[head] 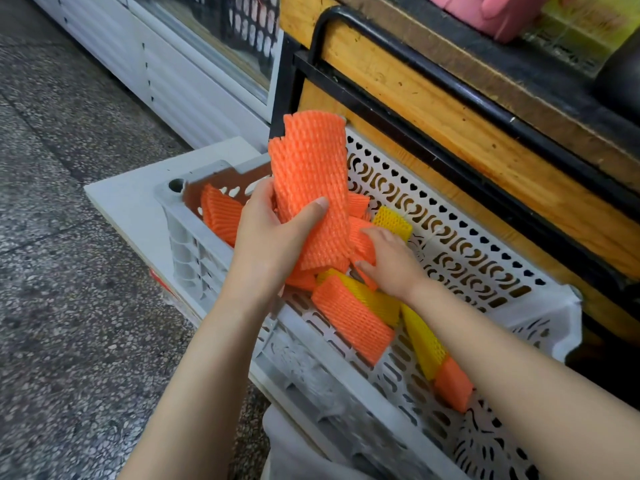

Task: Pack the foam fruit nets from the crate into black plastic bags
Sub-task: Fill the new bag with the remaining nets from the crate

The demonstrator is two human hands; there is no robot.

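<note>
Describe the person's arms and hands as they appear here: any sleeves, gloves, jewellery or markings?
Both forearms are bare up to the frame's edge, with no sleeves in view. The left hand and right hand wear no gloves; no rings, watch or wristbands are visible. The left thumbnail looks short and unpainted.

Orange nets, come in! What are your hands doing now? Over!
Left hand gripping orange net stack above crate. Right hand grabbing another orange net inside. No black bag in view. Nothing blocking.

Left hand [273, 233] around upright orange nets [311, 188], right hand [388, 261] among nets in white crate [450, 244]
</note>
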